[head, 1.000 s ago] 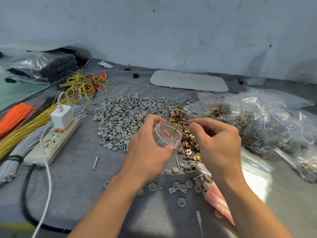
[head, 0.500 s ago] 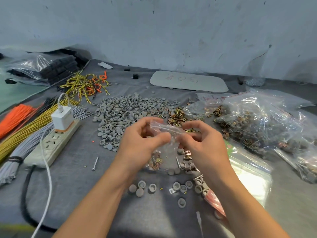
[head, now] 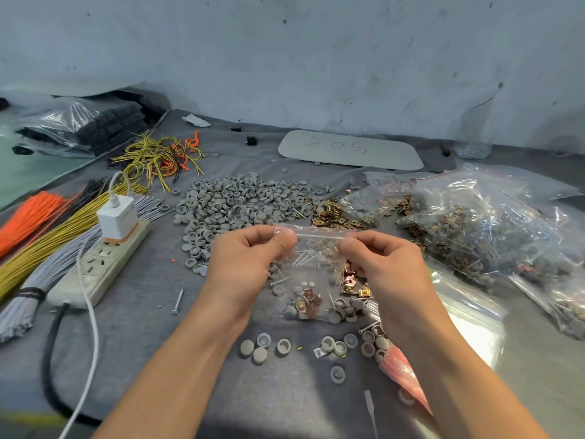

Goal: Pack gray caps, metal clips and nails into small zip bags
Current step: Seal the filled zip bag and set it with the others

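A small clear zip bag [head: 311,280] hangs upright above the grey table cloth, with gray caps, metal clips and nails lying at its bottom. My left hand [head: 247,258] pinches its top left corner and my right hand [head: 380,264] pinches its top right corner, the zip strip stretched between them. Behind the bag lies a big heap of gray caps [head: 240,204], and to its right a pile of brass-coloured metal clips [head: 332,213]. Loose caps [head: 262,346] and a few nails [head: 177,301] lie in front.
A power strip [head: 101,264] with a white charger and cable sits at left beside bundles of orange, yellow and grey wires [head: 41,236]. Large clear bags of packed parts [head: 493,239] fill the right. A stack of flat zip bags [head: 465,331] lies under my right forearm.
The bag was held open and rounded a second ago. Both hands have since pressed its mouth flat and slid apart to the two top corners, so the bag hangs stretched out.
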{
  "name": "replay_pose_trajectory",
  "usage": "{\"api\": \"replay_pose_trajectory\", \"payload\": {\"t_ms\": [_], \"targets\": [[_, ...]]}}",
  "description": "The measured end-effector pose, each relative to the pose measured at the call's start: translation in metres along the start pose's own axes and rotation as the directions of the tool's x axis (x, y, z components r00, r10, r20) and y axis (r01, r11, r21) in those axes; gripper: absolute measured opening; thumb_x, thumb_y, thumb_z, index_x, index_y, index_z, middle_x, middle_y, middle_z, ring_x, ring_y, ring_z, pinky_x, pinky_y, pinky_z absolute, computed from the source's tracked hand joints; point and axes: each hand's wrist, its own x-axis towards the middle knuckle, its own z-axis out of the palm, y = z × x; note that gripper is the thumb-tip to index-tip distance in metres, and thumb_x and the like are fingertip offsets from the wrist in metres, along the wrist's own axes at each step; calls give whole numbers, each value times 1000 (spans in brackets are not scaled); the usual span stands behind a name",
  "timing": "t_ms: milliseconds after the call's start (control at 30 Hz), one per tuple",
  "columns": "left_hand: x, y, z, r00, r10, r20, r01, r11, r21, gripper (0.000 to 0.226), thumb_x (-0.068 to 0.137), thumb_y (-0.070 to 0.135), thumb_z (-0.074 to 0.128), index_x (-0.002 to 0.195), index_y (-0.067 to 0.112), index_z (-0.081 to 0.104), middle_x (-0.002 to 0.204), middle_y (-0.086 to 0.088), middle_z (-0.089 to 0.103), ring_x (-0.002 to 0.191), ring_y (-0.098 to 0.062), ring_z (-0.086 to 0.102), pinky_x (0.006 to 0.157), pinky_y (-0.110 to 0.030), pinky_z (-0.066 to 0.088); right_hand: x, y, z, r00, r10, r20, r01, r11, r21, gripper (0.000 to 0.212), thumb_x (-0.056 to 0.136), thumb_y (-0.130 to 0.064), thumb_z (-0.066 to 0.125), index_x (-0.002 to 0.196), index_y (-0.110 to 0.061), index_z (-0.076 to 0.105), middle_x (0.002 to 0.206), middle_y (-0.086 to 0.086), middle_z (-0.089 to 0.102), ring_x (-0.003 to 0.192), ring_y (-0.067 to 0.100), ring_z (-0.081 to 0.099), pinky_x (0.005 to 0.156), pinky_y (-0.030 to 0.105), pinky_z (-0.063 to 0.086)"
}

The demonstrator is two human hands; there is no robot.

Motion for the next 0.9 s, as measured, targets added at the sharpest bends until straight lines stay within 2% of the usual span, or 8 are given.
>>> {"api": "replay_pose_trajectory", "payload": {"t_ms": [133, 200, 333, 467, 567, 767, 900], "targets": [[0, -2, 3, 998, -11, -56, 9, 999, -37, 8, 83, 9, 81, 77, 14, 80, 68, -4, 75, 63, -8, 68, 60, -9, 50, 0, -2, 3, 1000, 6, -14, -5, 997, 77, 25, 85, -2, 77, 62, -14, 76, 67, 2, 70, 64, 6, 60, 77, 30, 45], [0, -3, 4, 998, -13, -57, 11, 1000, -28, 9, 83, 9, 81, 76, 15, 80, 68, -3, 75, 62, -5, 68, 58, -8, 49, 0, -2, 4, 1000, 5, -15, -3, 995, 99, 27, 85, -1, 75, 61, -14, 73, 68, 8, 69, 68, 12, 60, 81, 35, 46], [0, -3, 3, 1000, 7, 11, -7, 1000, 12, 5, 83, 11, 82, 83, 16, 82, 75, 0, 77, 67, -4, 69, 61, -9, 50, 2, -1, 2, 999, -17, 32, 15, 998, 57, 25, 88, -5, 73, 67, -17, 75, 69, 8, 69, 67, 15, 58, 73, 31, 46], [-5, -3, 7, 995, 48, 91, -52, 998, 37, 19, 83, 10, 82, 79, 28, 84, 79, 0, 79, 70, -6, 70, 62, -14, 52, 1, 2, 6, 994, -65, 94, 62, 998, 30, 19, 88, -9, 74, 72, -18, 77, 72, 10, 72, 63, 11, 57, 62, 20, 47], [-7, -2, 12, 992, 75, 106, -77, 997, 16, 21, 84, 8, 81, 78, 28, 84, 81, -1, 79, 73, -6, 71, 66, -16, 54, 1, 3, 11, 992, -83, 100, 78, 996, 54, 17, 89, -9, 74, 73, -15, 76, 71, 10, 72, 59, 10, 56, 57, 17, 46], [-8, -2, 16, 992, 67, 105, -63, 997, -36, 9, 83, 8, 82, 79, 16, 83, 81, -7, 79, 74, -9, 72, 67, -18, 54, 1, 2, 13, 993, -85, 87, 80, 995, 60, 17, 90, -7, 75, 74, -12, 76, 68, 5, 72, 62, 10, 60, 61, 18, 49], [-7, -2, 20, 994, 87, 73, -82, 994, -67, 19, 81, 2, 81, 72, 18, 81, 71, -4, 76, 66, -9, 70, 63, -18, 53, 1, 2, 16, 992, -91, 85, 85, 994, 65, 23, 89, -6, 75, 68, -15, 75, 67, 5, 70, 64, 12, 59, 64, 20, 50]]}}
